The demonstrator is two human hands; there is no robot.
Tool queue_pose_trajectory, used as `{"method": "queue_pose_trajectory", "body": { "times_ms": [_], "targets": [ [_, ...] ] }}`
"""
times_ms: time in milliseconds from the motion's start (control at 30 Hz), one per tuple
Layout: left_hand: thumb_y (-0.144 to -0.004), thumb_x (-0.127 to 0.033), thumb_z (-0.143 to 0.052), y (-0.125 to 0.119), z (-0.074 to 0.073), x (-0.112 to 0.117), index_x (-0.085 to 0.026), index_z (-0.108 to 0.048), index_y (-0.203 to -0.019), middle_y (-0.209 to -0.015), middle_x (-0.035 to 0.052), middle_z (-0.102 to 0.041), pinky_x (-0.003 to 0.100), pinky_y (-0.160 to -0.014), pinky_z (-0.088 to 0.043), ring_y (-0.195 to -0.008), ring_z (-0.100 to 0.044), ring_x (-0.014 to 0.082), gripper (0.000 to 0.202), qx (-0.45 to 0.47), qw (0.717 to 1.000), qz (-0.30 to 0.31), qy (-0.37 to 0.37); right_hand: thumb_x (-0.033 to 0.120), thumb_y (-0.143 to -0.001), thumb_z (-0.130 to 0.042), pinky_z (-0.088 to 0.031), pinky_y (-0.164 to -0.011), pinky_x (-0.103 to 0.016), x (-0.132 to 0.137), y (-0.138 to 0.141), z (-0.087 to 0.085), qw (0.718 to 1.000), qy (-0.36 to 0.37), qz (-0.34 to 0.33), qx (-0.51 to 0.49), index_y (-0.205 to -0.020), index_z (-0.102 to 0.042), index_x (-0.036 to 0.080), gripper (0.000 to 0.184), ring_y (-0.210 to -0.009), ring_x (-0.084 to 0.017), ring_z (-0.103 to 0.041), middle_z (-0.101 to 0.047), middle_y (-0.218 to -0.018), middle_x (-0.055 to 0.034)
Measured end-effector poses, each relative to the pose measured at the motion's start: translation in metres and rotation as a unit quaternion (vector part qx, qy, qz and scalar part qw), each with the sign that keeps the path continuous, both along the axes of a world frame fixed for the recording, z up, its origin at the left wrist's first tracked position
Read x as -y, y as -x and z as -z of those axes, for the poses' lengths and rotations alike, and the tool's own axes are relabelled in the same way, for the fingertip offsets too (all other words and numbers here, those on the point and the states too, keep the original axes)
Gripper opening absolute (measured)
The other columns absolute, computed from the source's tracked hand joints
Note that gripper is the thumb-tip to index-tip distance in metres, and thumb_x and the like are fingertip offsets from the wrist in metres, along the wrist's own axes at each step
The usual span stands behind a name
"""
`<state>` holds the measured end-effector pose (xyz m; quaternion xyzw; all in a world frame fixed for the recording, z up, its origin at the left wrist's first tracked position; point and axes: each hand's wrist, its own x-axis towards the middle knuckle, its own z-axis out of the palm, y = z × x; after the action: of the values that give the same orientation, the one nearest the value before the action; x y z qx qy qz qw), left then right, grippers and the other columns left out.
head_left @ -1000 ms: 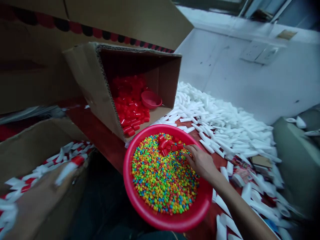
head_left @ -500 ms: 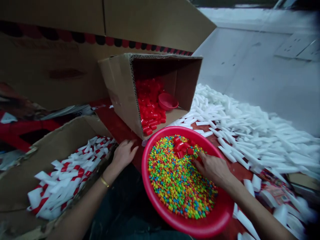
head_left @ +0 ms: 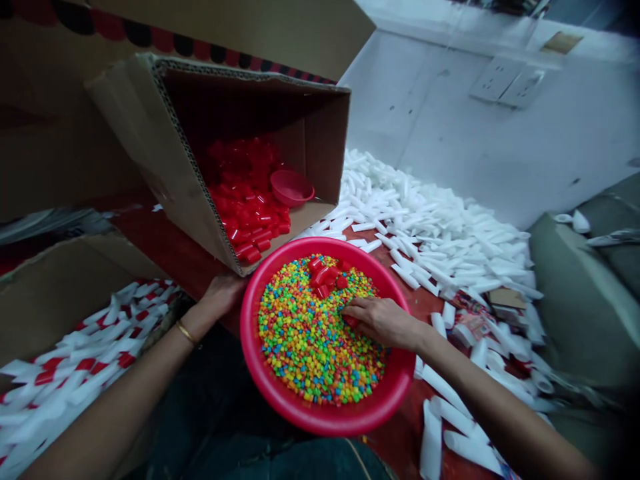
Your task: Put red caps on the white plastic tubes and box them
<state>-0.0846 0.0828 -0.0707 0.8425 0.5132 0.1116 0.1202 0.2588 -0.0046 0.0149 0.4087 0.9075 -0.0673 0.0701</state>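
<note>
While the right hand [head_left: 383, 323] reaches into the basin, its fingers are bent closed around a red cap [head_left: 351, 320], right of the middle, among small multicoloured candy-like pieces [head_left: 305, 353]. These cover most of the round pinkish-red basin [head_left: 330, 421]. Toward its far side, a cluster of loose caps [head_left: 325, 275] lies on top of them.

At the basin's left rim is the left hand [head_left: 227, 293], a gold bangle [head_left: 185, 331] on its wrist; its fingers are hidden, so I cannot tell how open it is or whether it has hold of anything.

Beyond the basin to the far left, a cardboard box [head_left: 180, 180] lies tipped on its side, with a red heap [head_left: 245, 200] of caps and a small bowl [head_left: 293, 188] inside. At the near left, an open carton [head_left: 45, 267] holds red-and-white tubes [head_left: 85, 373]. To the far right, a pile of white tubes [head_left: 425, 227] spreads over the red tabletop [head_left: 170, 250] beside a pale wall [head_left: 440, 127].
</note>
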Motion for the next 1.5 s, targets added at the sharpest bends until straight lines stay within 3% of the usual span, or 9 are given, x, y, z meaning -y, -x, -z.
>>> {"method": "queue_pose_trajectory", "body": {
  "times_ms": [300, 500, 567, 667, 767, 867, 1133, 1300, 1500],
  "targets": [
    [-0.085, -0.040, -0.038, 0.019, 0.000, 0.039, -0.018, -0.058, -0.105, -0.107, 0.0141, -0.061, 0.043, -0.085, -0.044, -0.098, -0.057, 0.0294, 0.036, 0.042, 0.994, -0.072, -0.076, 0.010, -0.087, -0.043, -0.034, -0.054, -0.026, 0.002, 0.001, 0.016, 0.994, -0.087, 0.035, 0.052, -0.103, -0.059, 0.015, 0.024, -0.073, -0.017, -0.058, -0.061, -0.095, -0.0101],
    [-0.082, -0.047, -0.046, 0.018, -0.038, 0.080, -0.019, -0.049, -0.108, -0.101, 0.0055, -0.064, 0.038, -0.085, -0.048, -0.094, -0.060, 0.0226, 0.039, 0.261, 0.937, -0.225, -0.055, 0.008, -0.080, -0.047, -0.041, -0.064, -0.026, 0.000, 0.020, 0.024, 0.989, 0.063, 0.060, -0.123, -0.098, -0.059, 0.013, 0.022, -0.079, -0.017, -0.058, -0.061, -0.094, -0.0091],
    [-0.081, -0.043, -0.053, 0.002, -0.060, 0.089, -0.021, -0.050, -0.106, -0.099, 0.0020, -0.063, 0.036, -0.084, -0.048, -0.092, -0.060, 0.0208, 0.034, 0.314, 0.922, -0.219, -0.065, 0.013, -0.077, -0.055, -0.043, -0.069, -0.027, 0.000, 0.021, 0.026, 0.955, 0.123, 0.117, -0.243, -0.100, -0.057, 0.015, 0.023, -0.082, -0.017, -0.058, -0.062, -0.094, -0.0071],
    [-0.078, -0.040, -0.061, -0.031, -0.083, 0.094, -0.023, -0.054, -0.101, -0.094, 0.0004, -0.061, 0.029, -0.076, -0.049, -0.085, -0.059, 0.0180, 0.029, 0.334, 0.933, -0.125, -0.053, 0.022, -0.073, -0.062, -0.045, -0.064, -0.027, 0.002, 0.019, 0.025, 0.854, 0.216, 0.206, -0.427, -0.098, -0.055, 0.018, 0.026, -0.071, -0.014, -0.055, -0.060, -0.084, -0.0015],
    [-0.082, -0.037, -0.058, -0.066, -0.091, 0.093, -0.023, -0.056, -0.102, -0.097, 0.0017, -0.061, 0.027, -0.077, -0.048, -0.088, -0.058, 0.0168, 0.025, 0.307, 0.951, -0.001, -0.022, 0.025, -0.071, -0.065, -0.044, -0.060, -0.024, 0.010, 0.020, 0.019, 0.753, 0.299, 0.224, -0.542, -0.096, -0.052, 0.020, 0.028, -0.065, -0.012, -0.053, -0.056, -0.078, 0.0019],
    [-0.087, -0.037, -0.050, -0.092, -0.088, 0.091, -0.024, -0.055, -0.113, -0.103, 0.0038, -0.061, 0.030, -0.080, -0.047, -0.093, -0.058, 0.0175, 0.029, 0.259, 0.962, 0.078, 0.022, 0.028, -0.072, -0.065, -0.044, -0.058, -0.024, 0.017, 0.026, 0.014, 0.721, 0.310, 0.222, -0.578, -0.097, -0.050, 0.021, 0.030, -0.062, -0.010, -0.051, -0.055, -0.081, 0.0018],
    [-0.088, -0.036, -0.045, -0.106, -0.080, 0.091, -0.024, -0.054, -0.116, -0.096, 0.0046, -0.057, 0.034, -0.076, -0.045, -0.089, -0.056, 0.0202, 0.031, 0.159, 0.978, 0.101, 0.094, 0.022, -0.083, -0.055, -0.046, -0.073, -0.029, 0.023, 0.030, 0.011, 0.860, 0.078, 0.148, -0.482, -0.109, -0.053, 0.020, 0.026, -0.088, -0.017, -0.057, -0.060, -0.101, -0.0062],
    [-0.087, -0.032, -0.046, -0.106, -0.076, 0.089, -0.022, -0.056, -0.108, -0.095, 0.0042, -0.058, 0.030, -0.071, -0.045, -0.086, -0.057, 0.0195, 0.025, 0.130, 0.978, 0.129, 0.098, 0.021, -0.090, -0.047, -0.041, -0.091, -0.035, 0.024, 0.029, 0.003, 0.919, 0.047, 0.043, -0.390, -0.119, -0.050, 0.020, 0.029, -0.108, -0.020, -0.052, -0.057, -0.115, -0.0103],
    [-0.088, -0.030, -0.046, -0.108, -0.074, 0.094, -0.020, -0.056, -0.106, -0.093, 0.0050, -0.060, 0.030, -0.069, -0.045, -0.084, -0.058, 0.0203, 0.023, 0.098, 0.984, 0.132, 0.065, 0.044, -0.094, -0.036, -0.036, -0.052, -0.023, 0.017, 0.038, 0.004, 0.934, 0.114, 0.134, -0.311, -0.073, -0.052, 0.017, 0.038, -0.053, -0.011, -0.046, -0.053, -0.061, 0.0001]
  ]
}}
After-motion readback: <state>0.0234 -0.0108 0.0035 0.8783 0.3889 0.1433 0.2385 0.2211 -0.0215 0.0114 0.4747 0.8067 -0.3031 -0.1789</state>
